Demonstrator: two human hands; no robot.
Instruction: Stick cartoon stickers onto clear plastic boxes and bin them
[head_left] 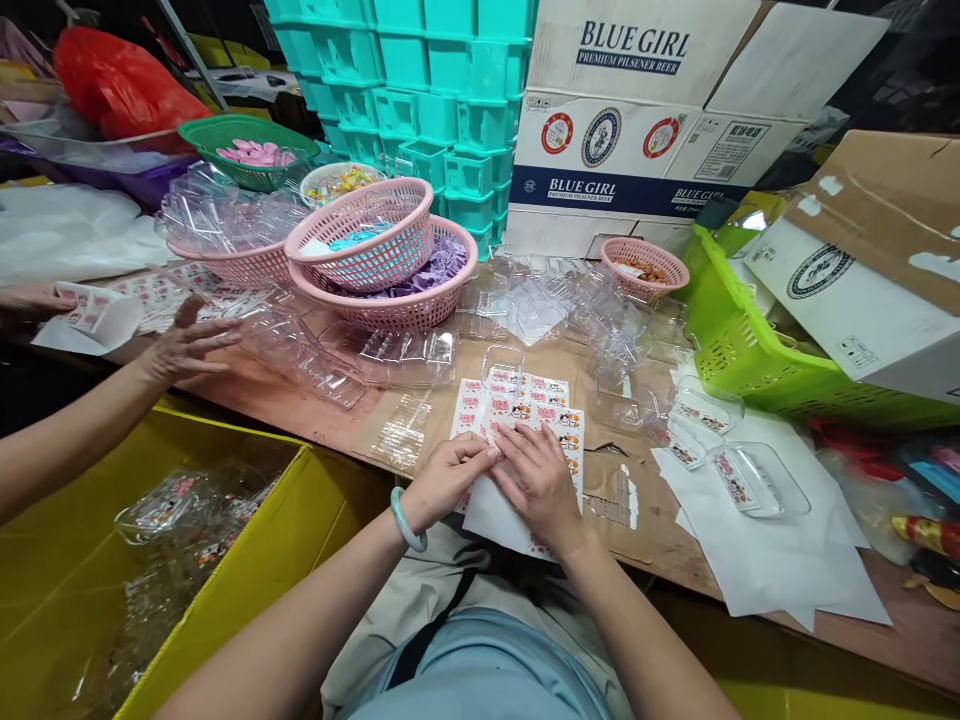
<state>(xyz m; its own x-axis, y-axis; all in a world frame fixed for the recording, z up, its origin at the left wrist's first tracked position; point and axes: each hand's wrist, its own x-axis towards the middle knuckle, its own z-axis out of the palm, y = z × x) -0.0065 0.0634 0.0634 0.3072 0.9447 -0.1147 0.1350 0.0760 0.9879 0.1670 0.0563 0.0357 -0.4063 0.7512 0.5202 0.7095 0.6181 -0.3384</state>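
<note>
A sheet of printed cat stickers (568,440) lies before me on the table's edge, over another sticker sheet (471,395). My left hand (454,475), with a pale green bangle at the wrist, pinches at the sheet between thumb and forefinger. Beside it, my right hand (541,485) rests flat on the sheet, fingers stretched out. The lower part of the sheet shows blank white. Just beyond it stands a small clear plastic box (502,368). To the right, clear boxes with cat stickers (757,480) lie on white paper sheets (780,560).
A co-worker's hands (187,345) are at left, one holding a sticker sheet. Pink baskets (360,265) hold coloured pieces; clear packaging (615,330) lies behind. A yellow bin (300,500) contains filled packs. Turquoise crates (420,110), a beer carton (630,130) and a green basket (757,350) stand around.
</note>
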